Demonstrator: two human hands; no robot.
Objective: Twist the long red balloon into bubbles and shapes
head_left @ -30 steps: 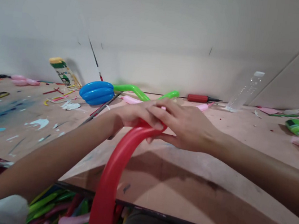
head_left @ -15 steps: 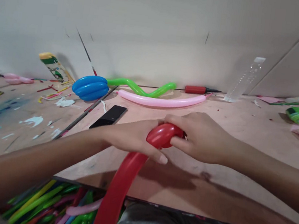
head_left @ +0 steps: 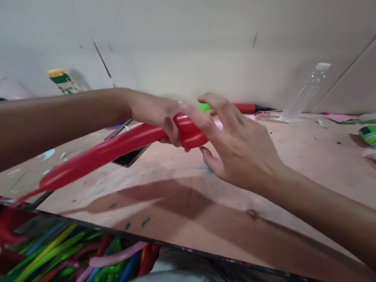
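Note:
A long red balloon [head_left: 103, 157] slants across the near side of the table, its thin uninflated tail hanging over the edge at lower left. My left hand [head_left: 158, 114] is closed around it near the folded, rounded end. That end bulges out between my two hands in short red lobes. My right hand [head_left: 239, 140] has its fingers spread around the right side of the lobes, thumb below and apart from the balloon; whether its fingertips touch is hard to see. Behind the hands, bits of a green balloon [head_left: 204, 108] and a pink balloon [head_left: 218, 124] show.
A red hand pump [head_left: 247, 108] lies by the wall, with a clear plastic bottle [head_left: 303, 93] to its right. A black phone [head_left: 127, 157] lies partly under the red balloon. Several coloured balloons [head_left: 57, 253] lie below the table edge. A green packet [head_left: 374, 136] is at right.
My hands have risen and moved farther over the table. The red balloon has swung from hanging toward me to slanting left, showing its tail. My right hand has loosened and spread its fingers.

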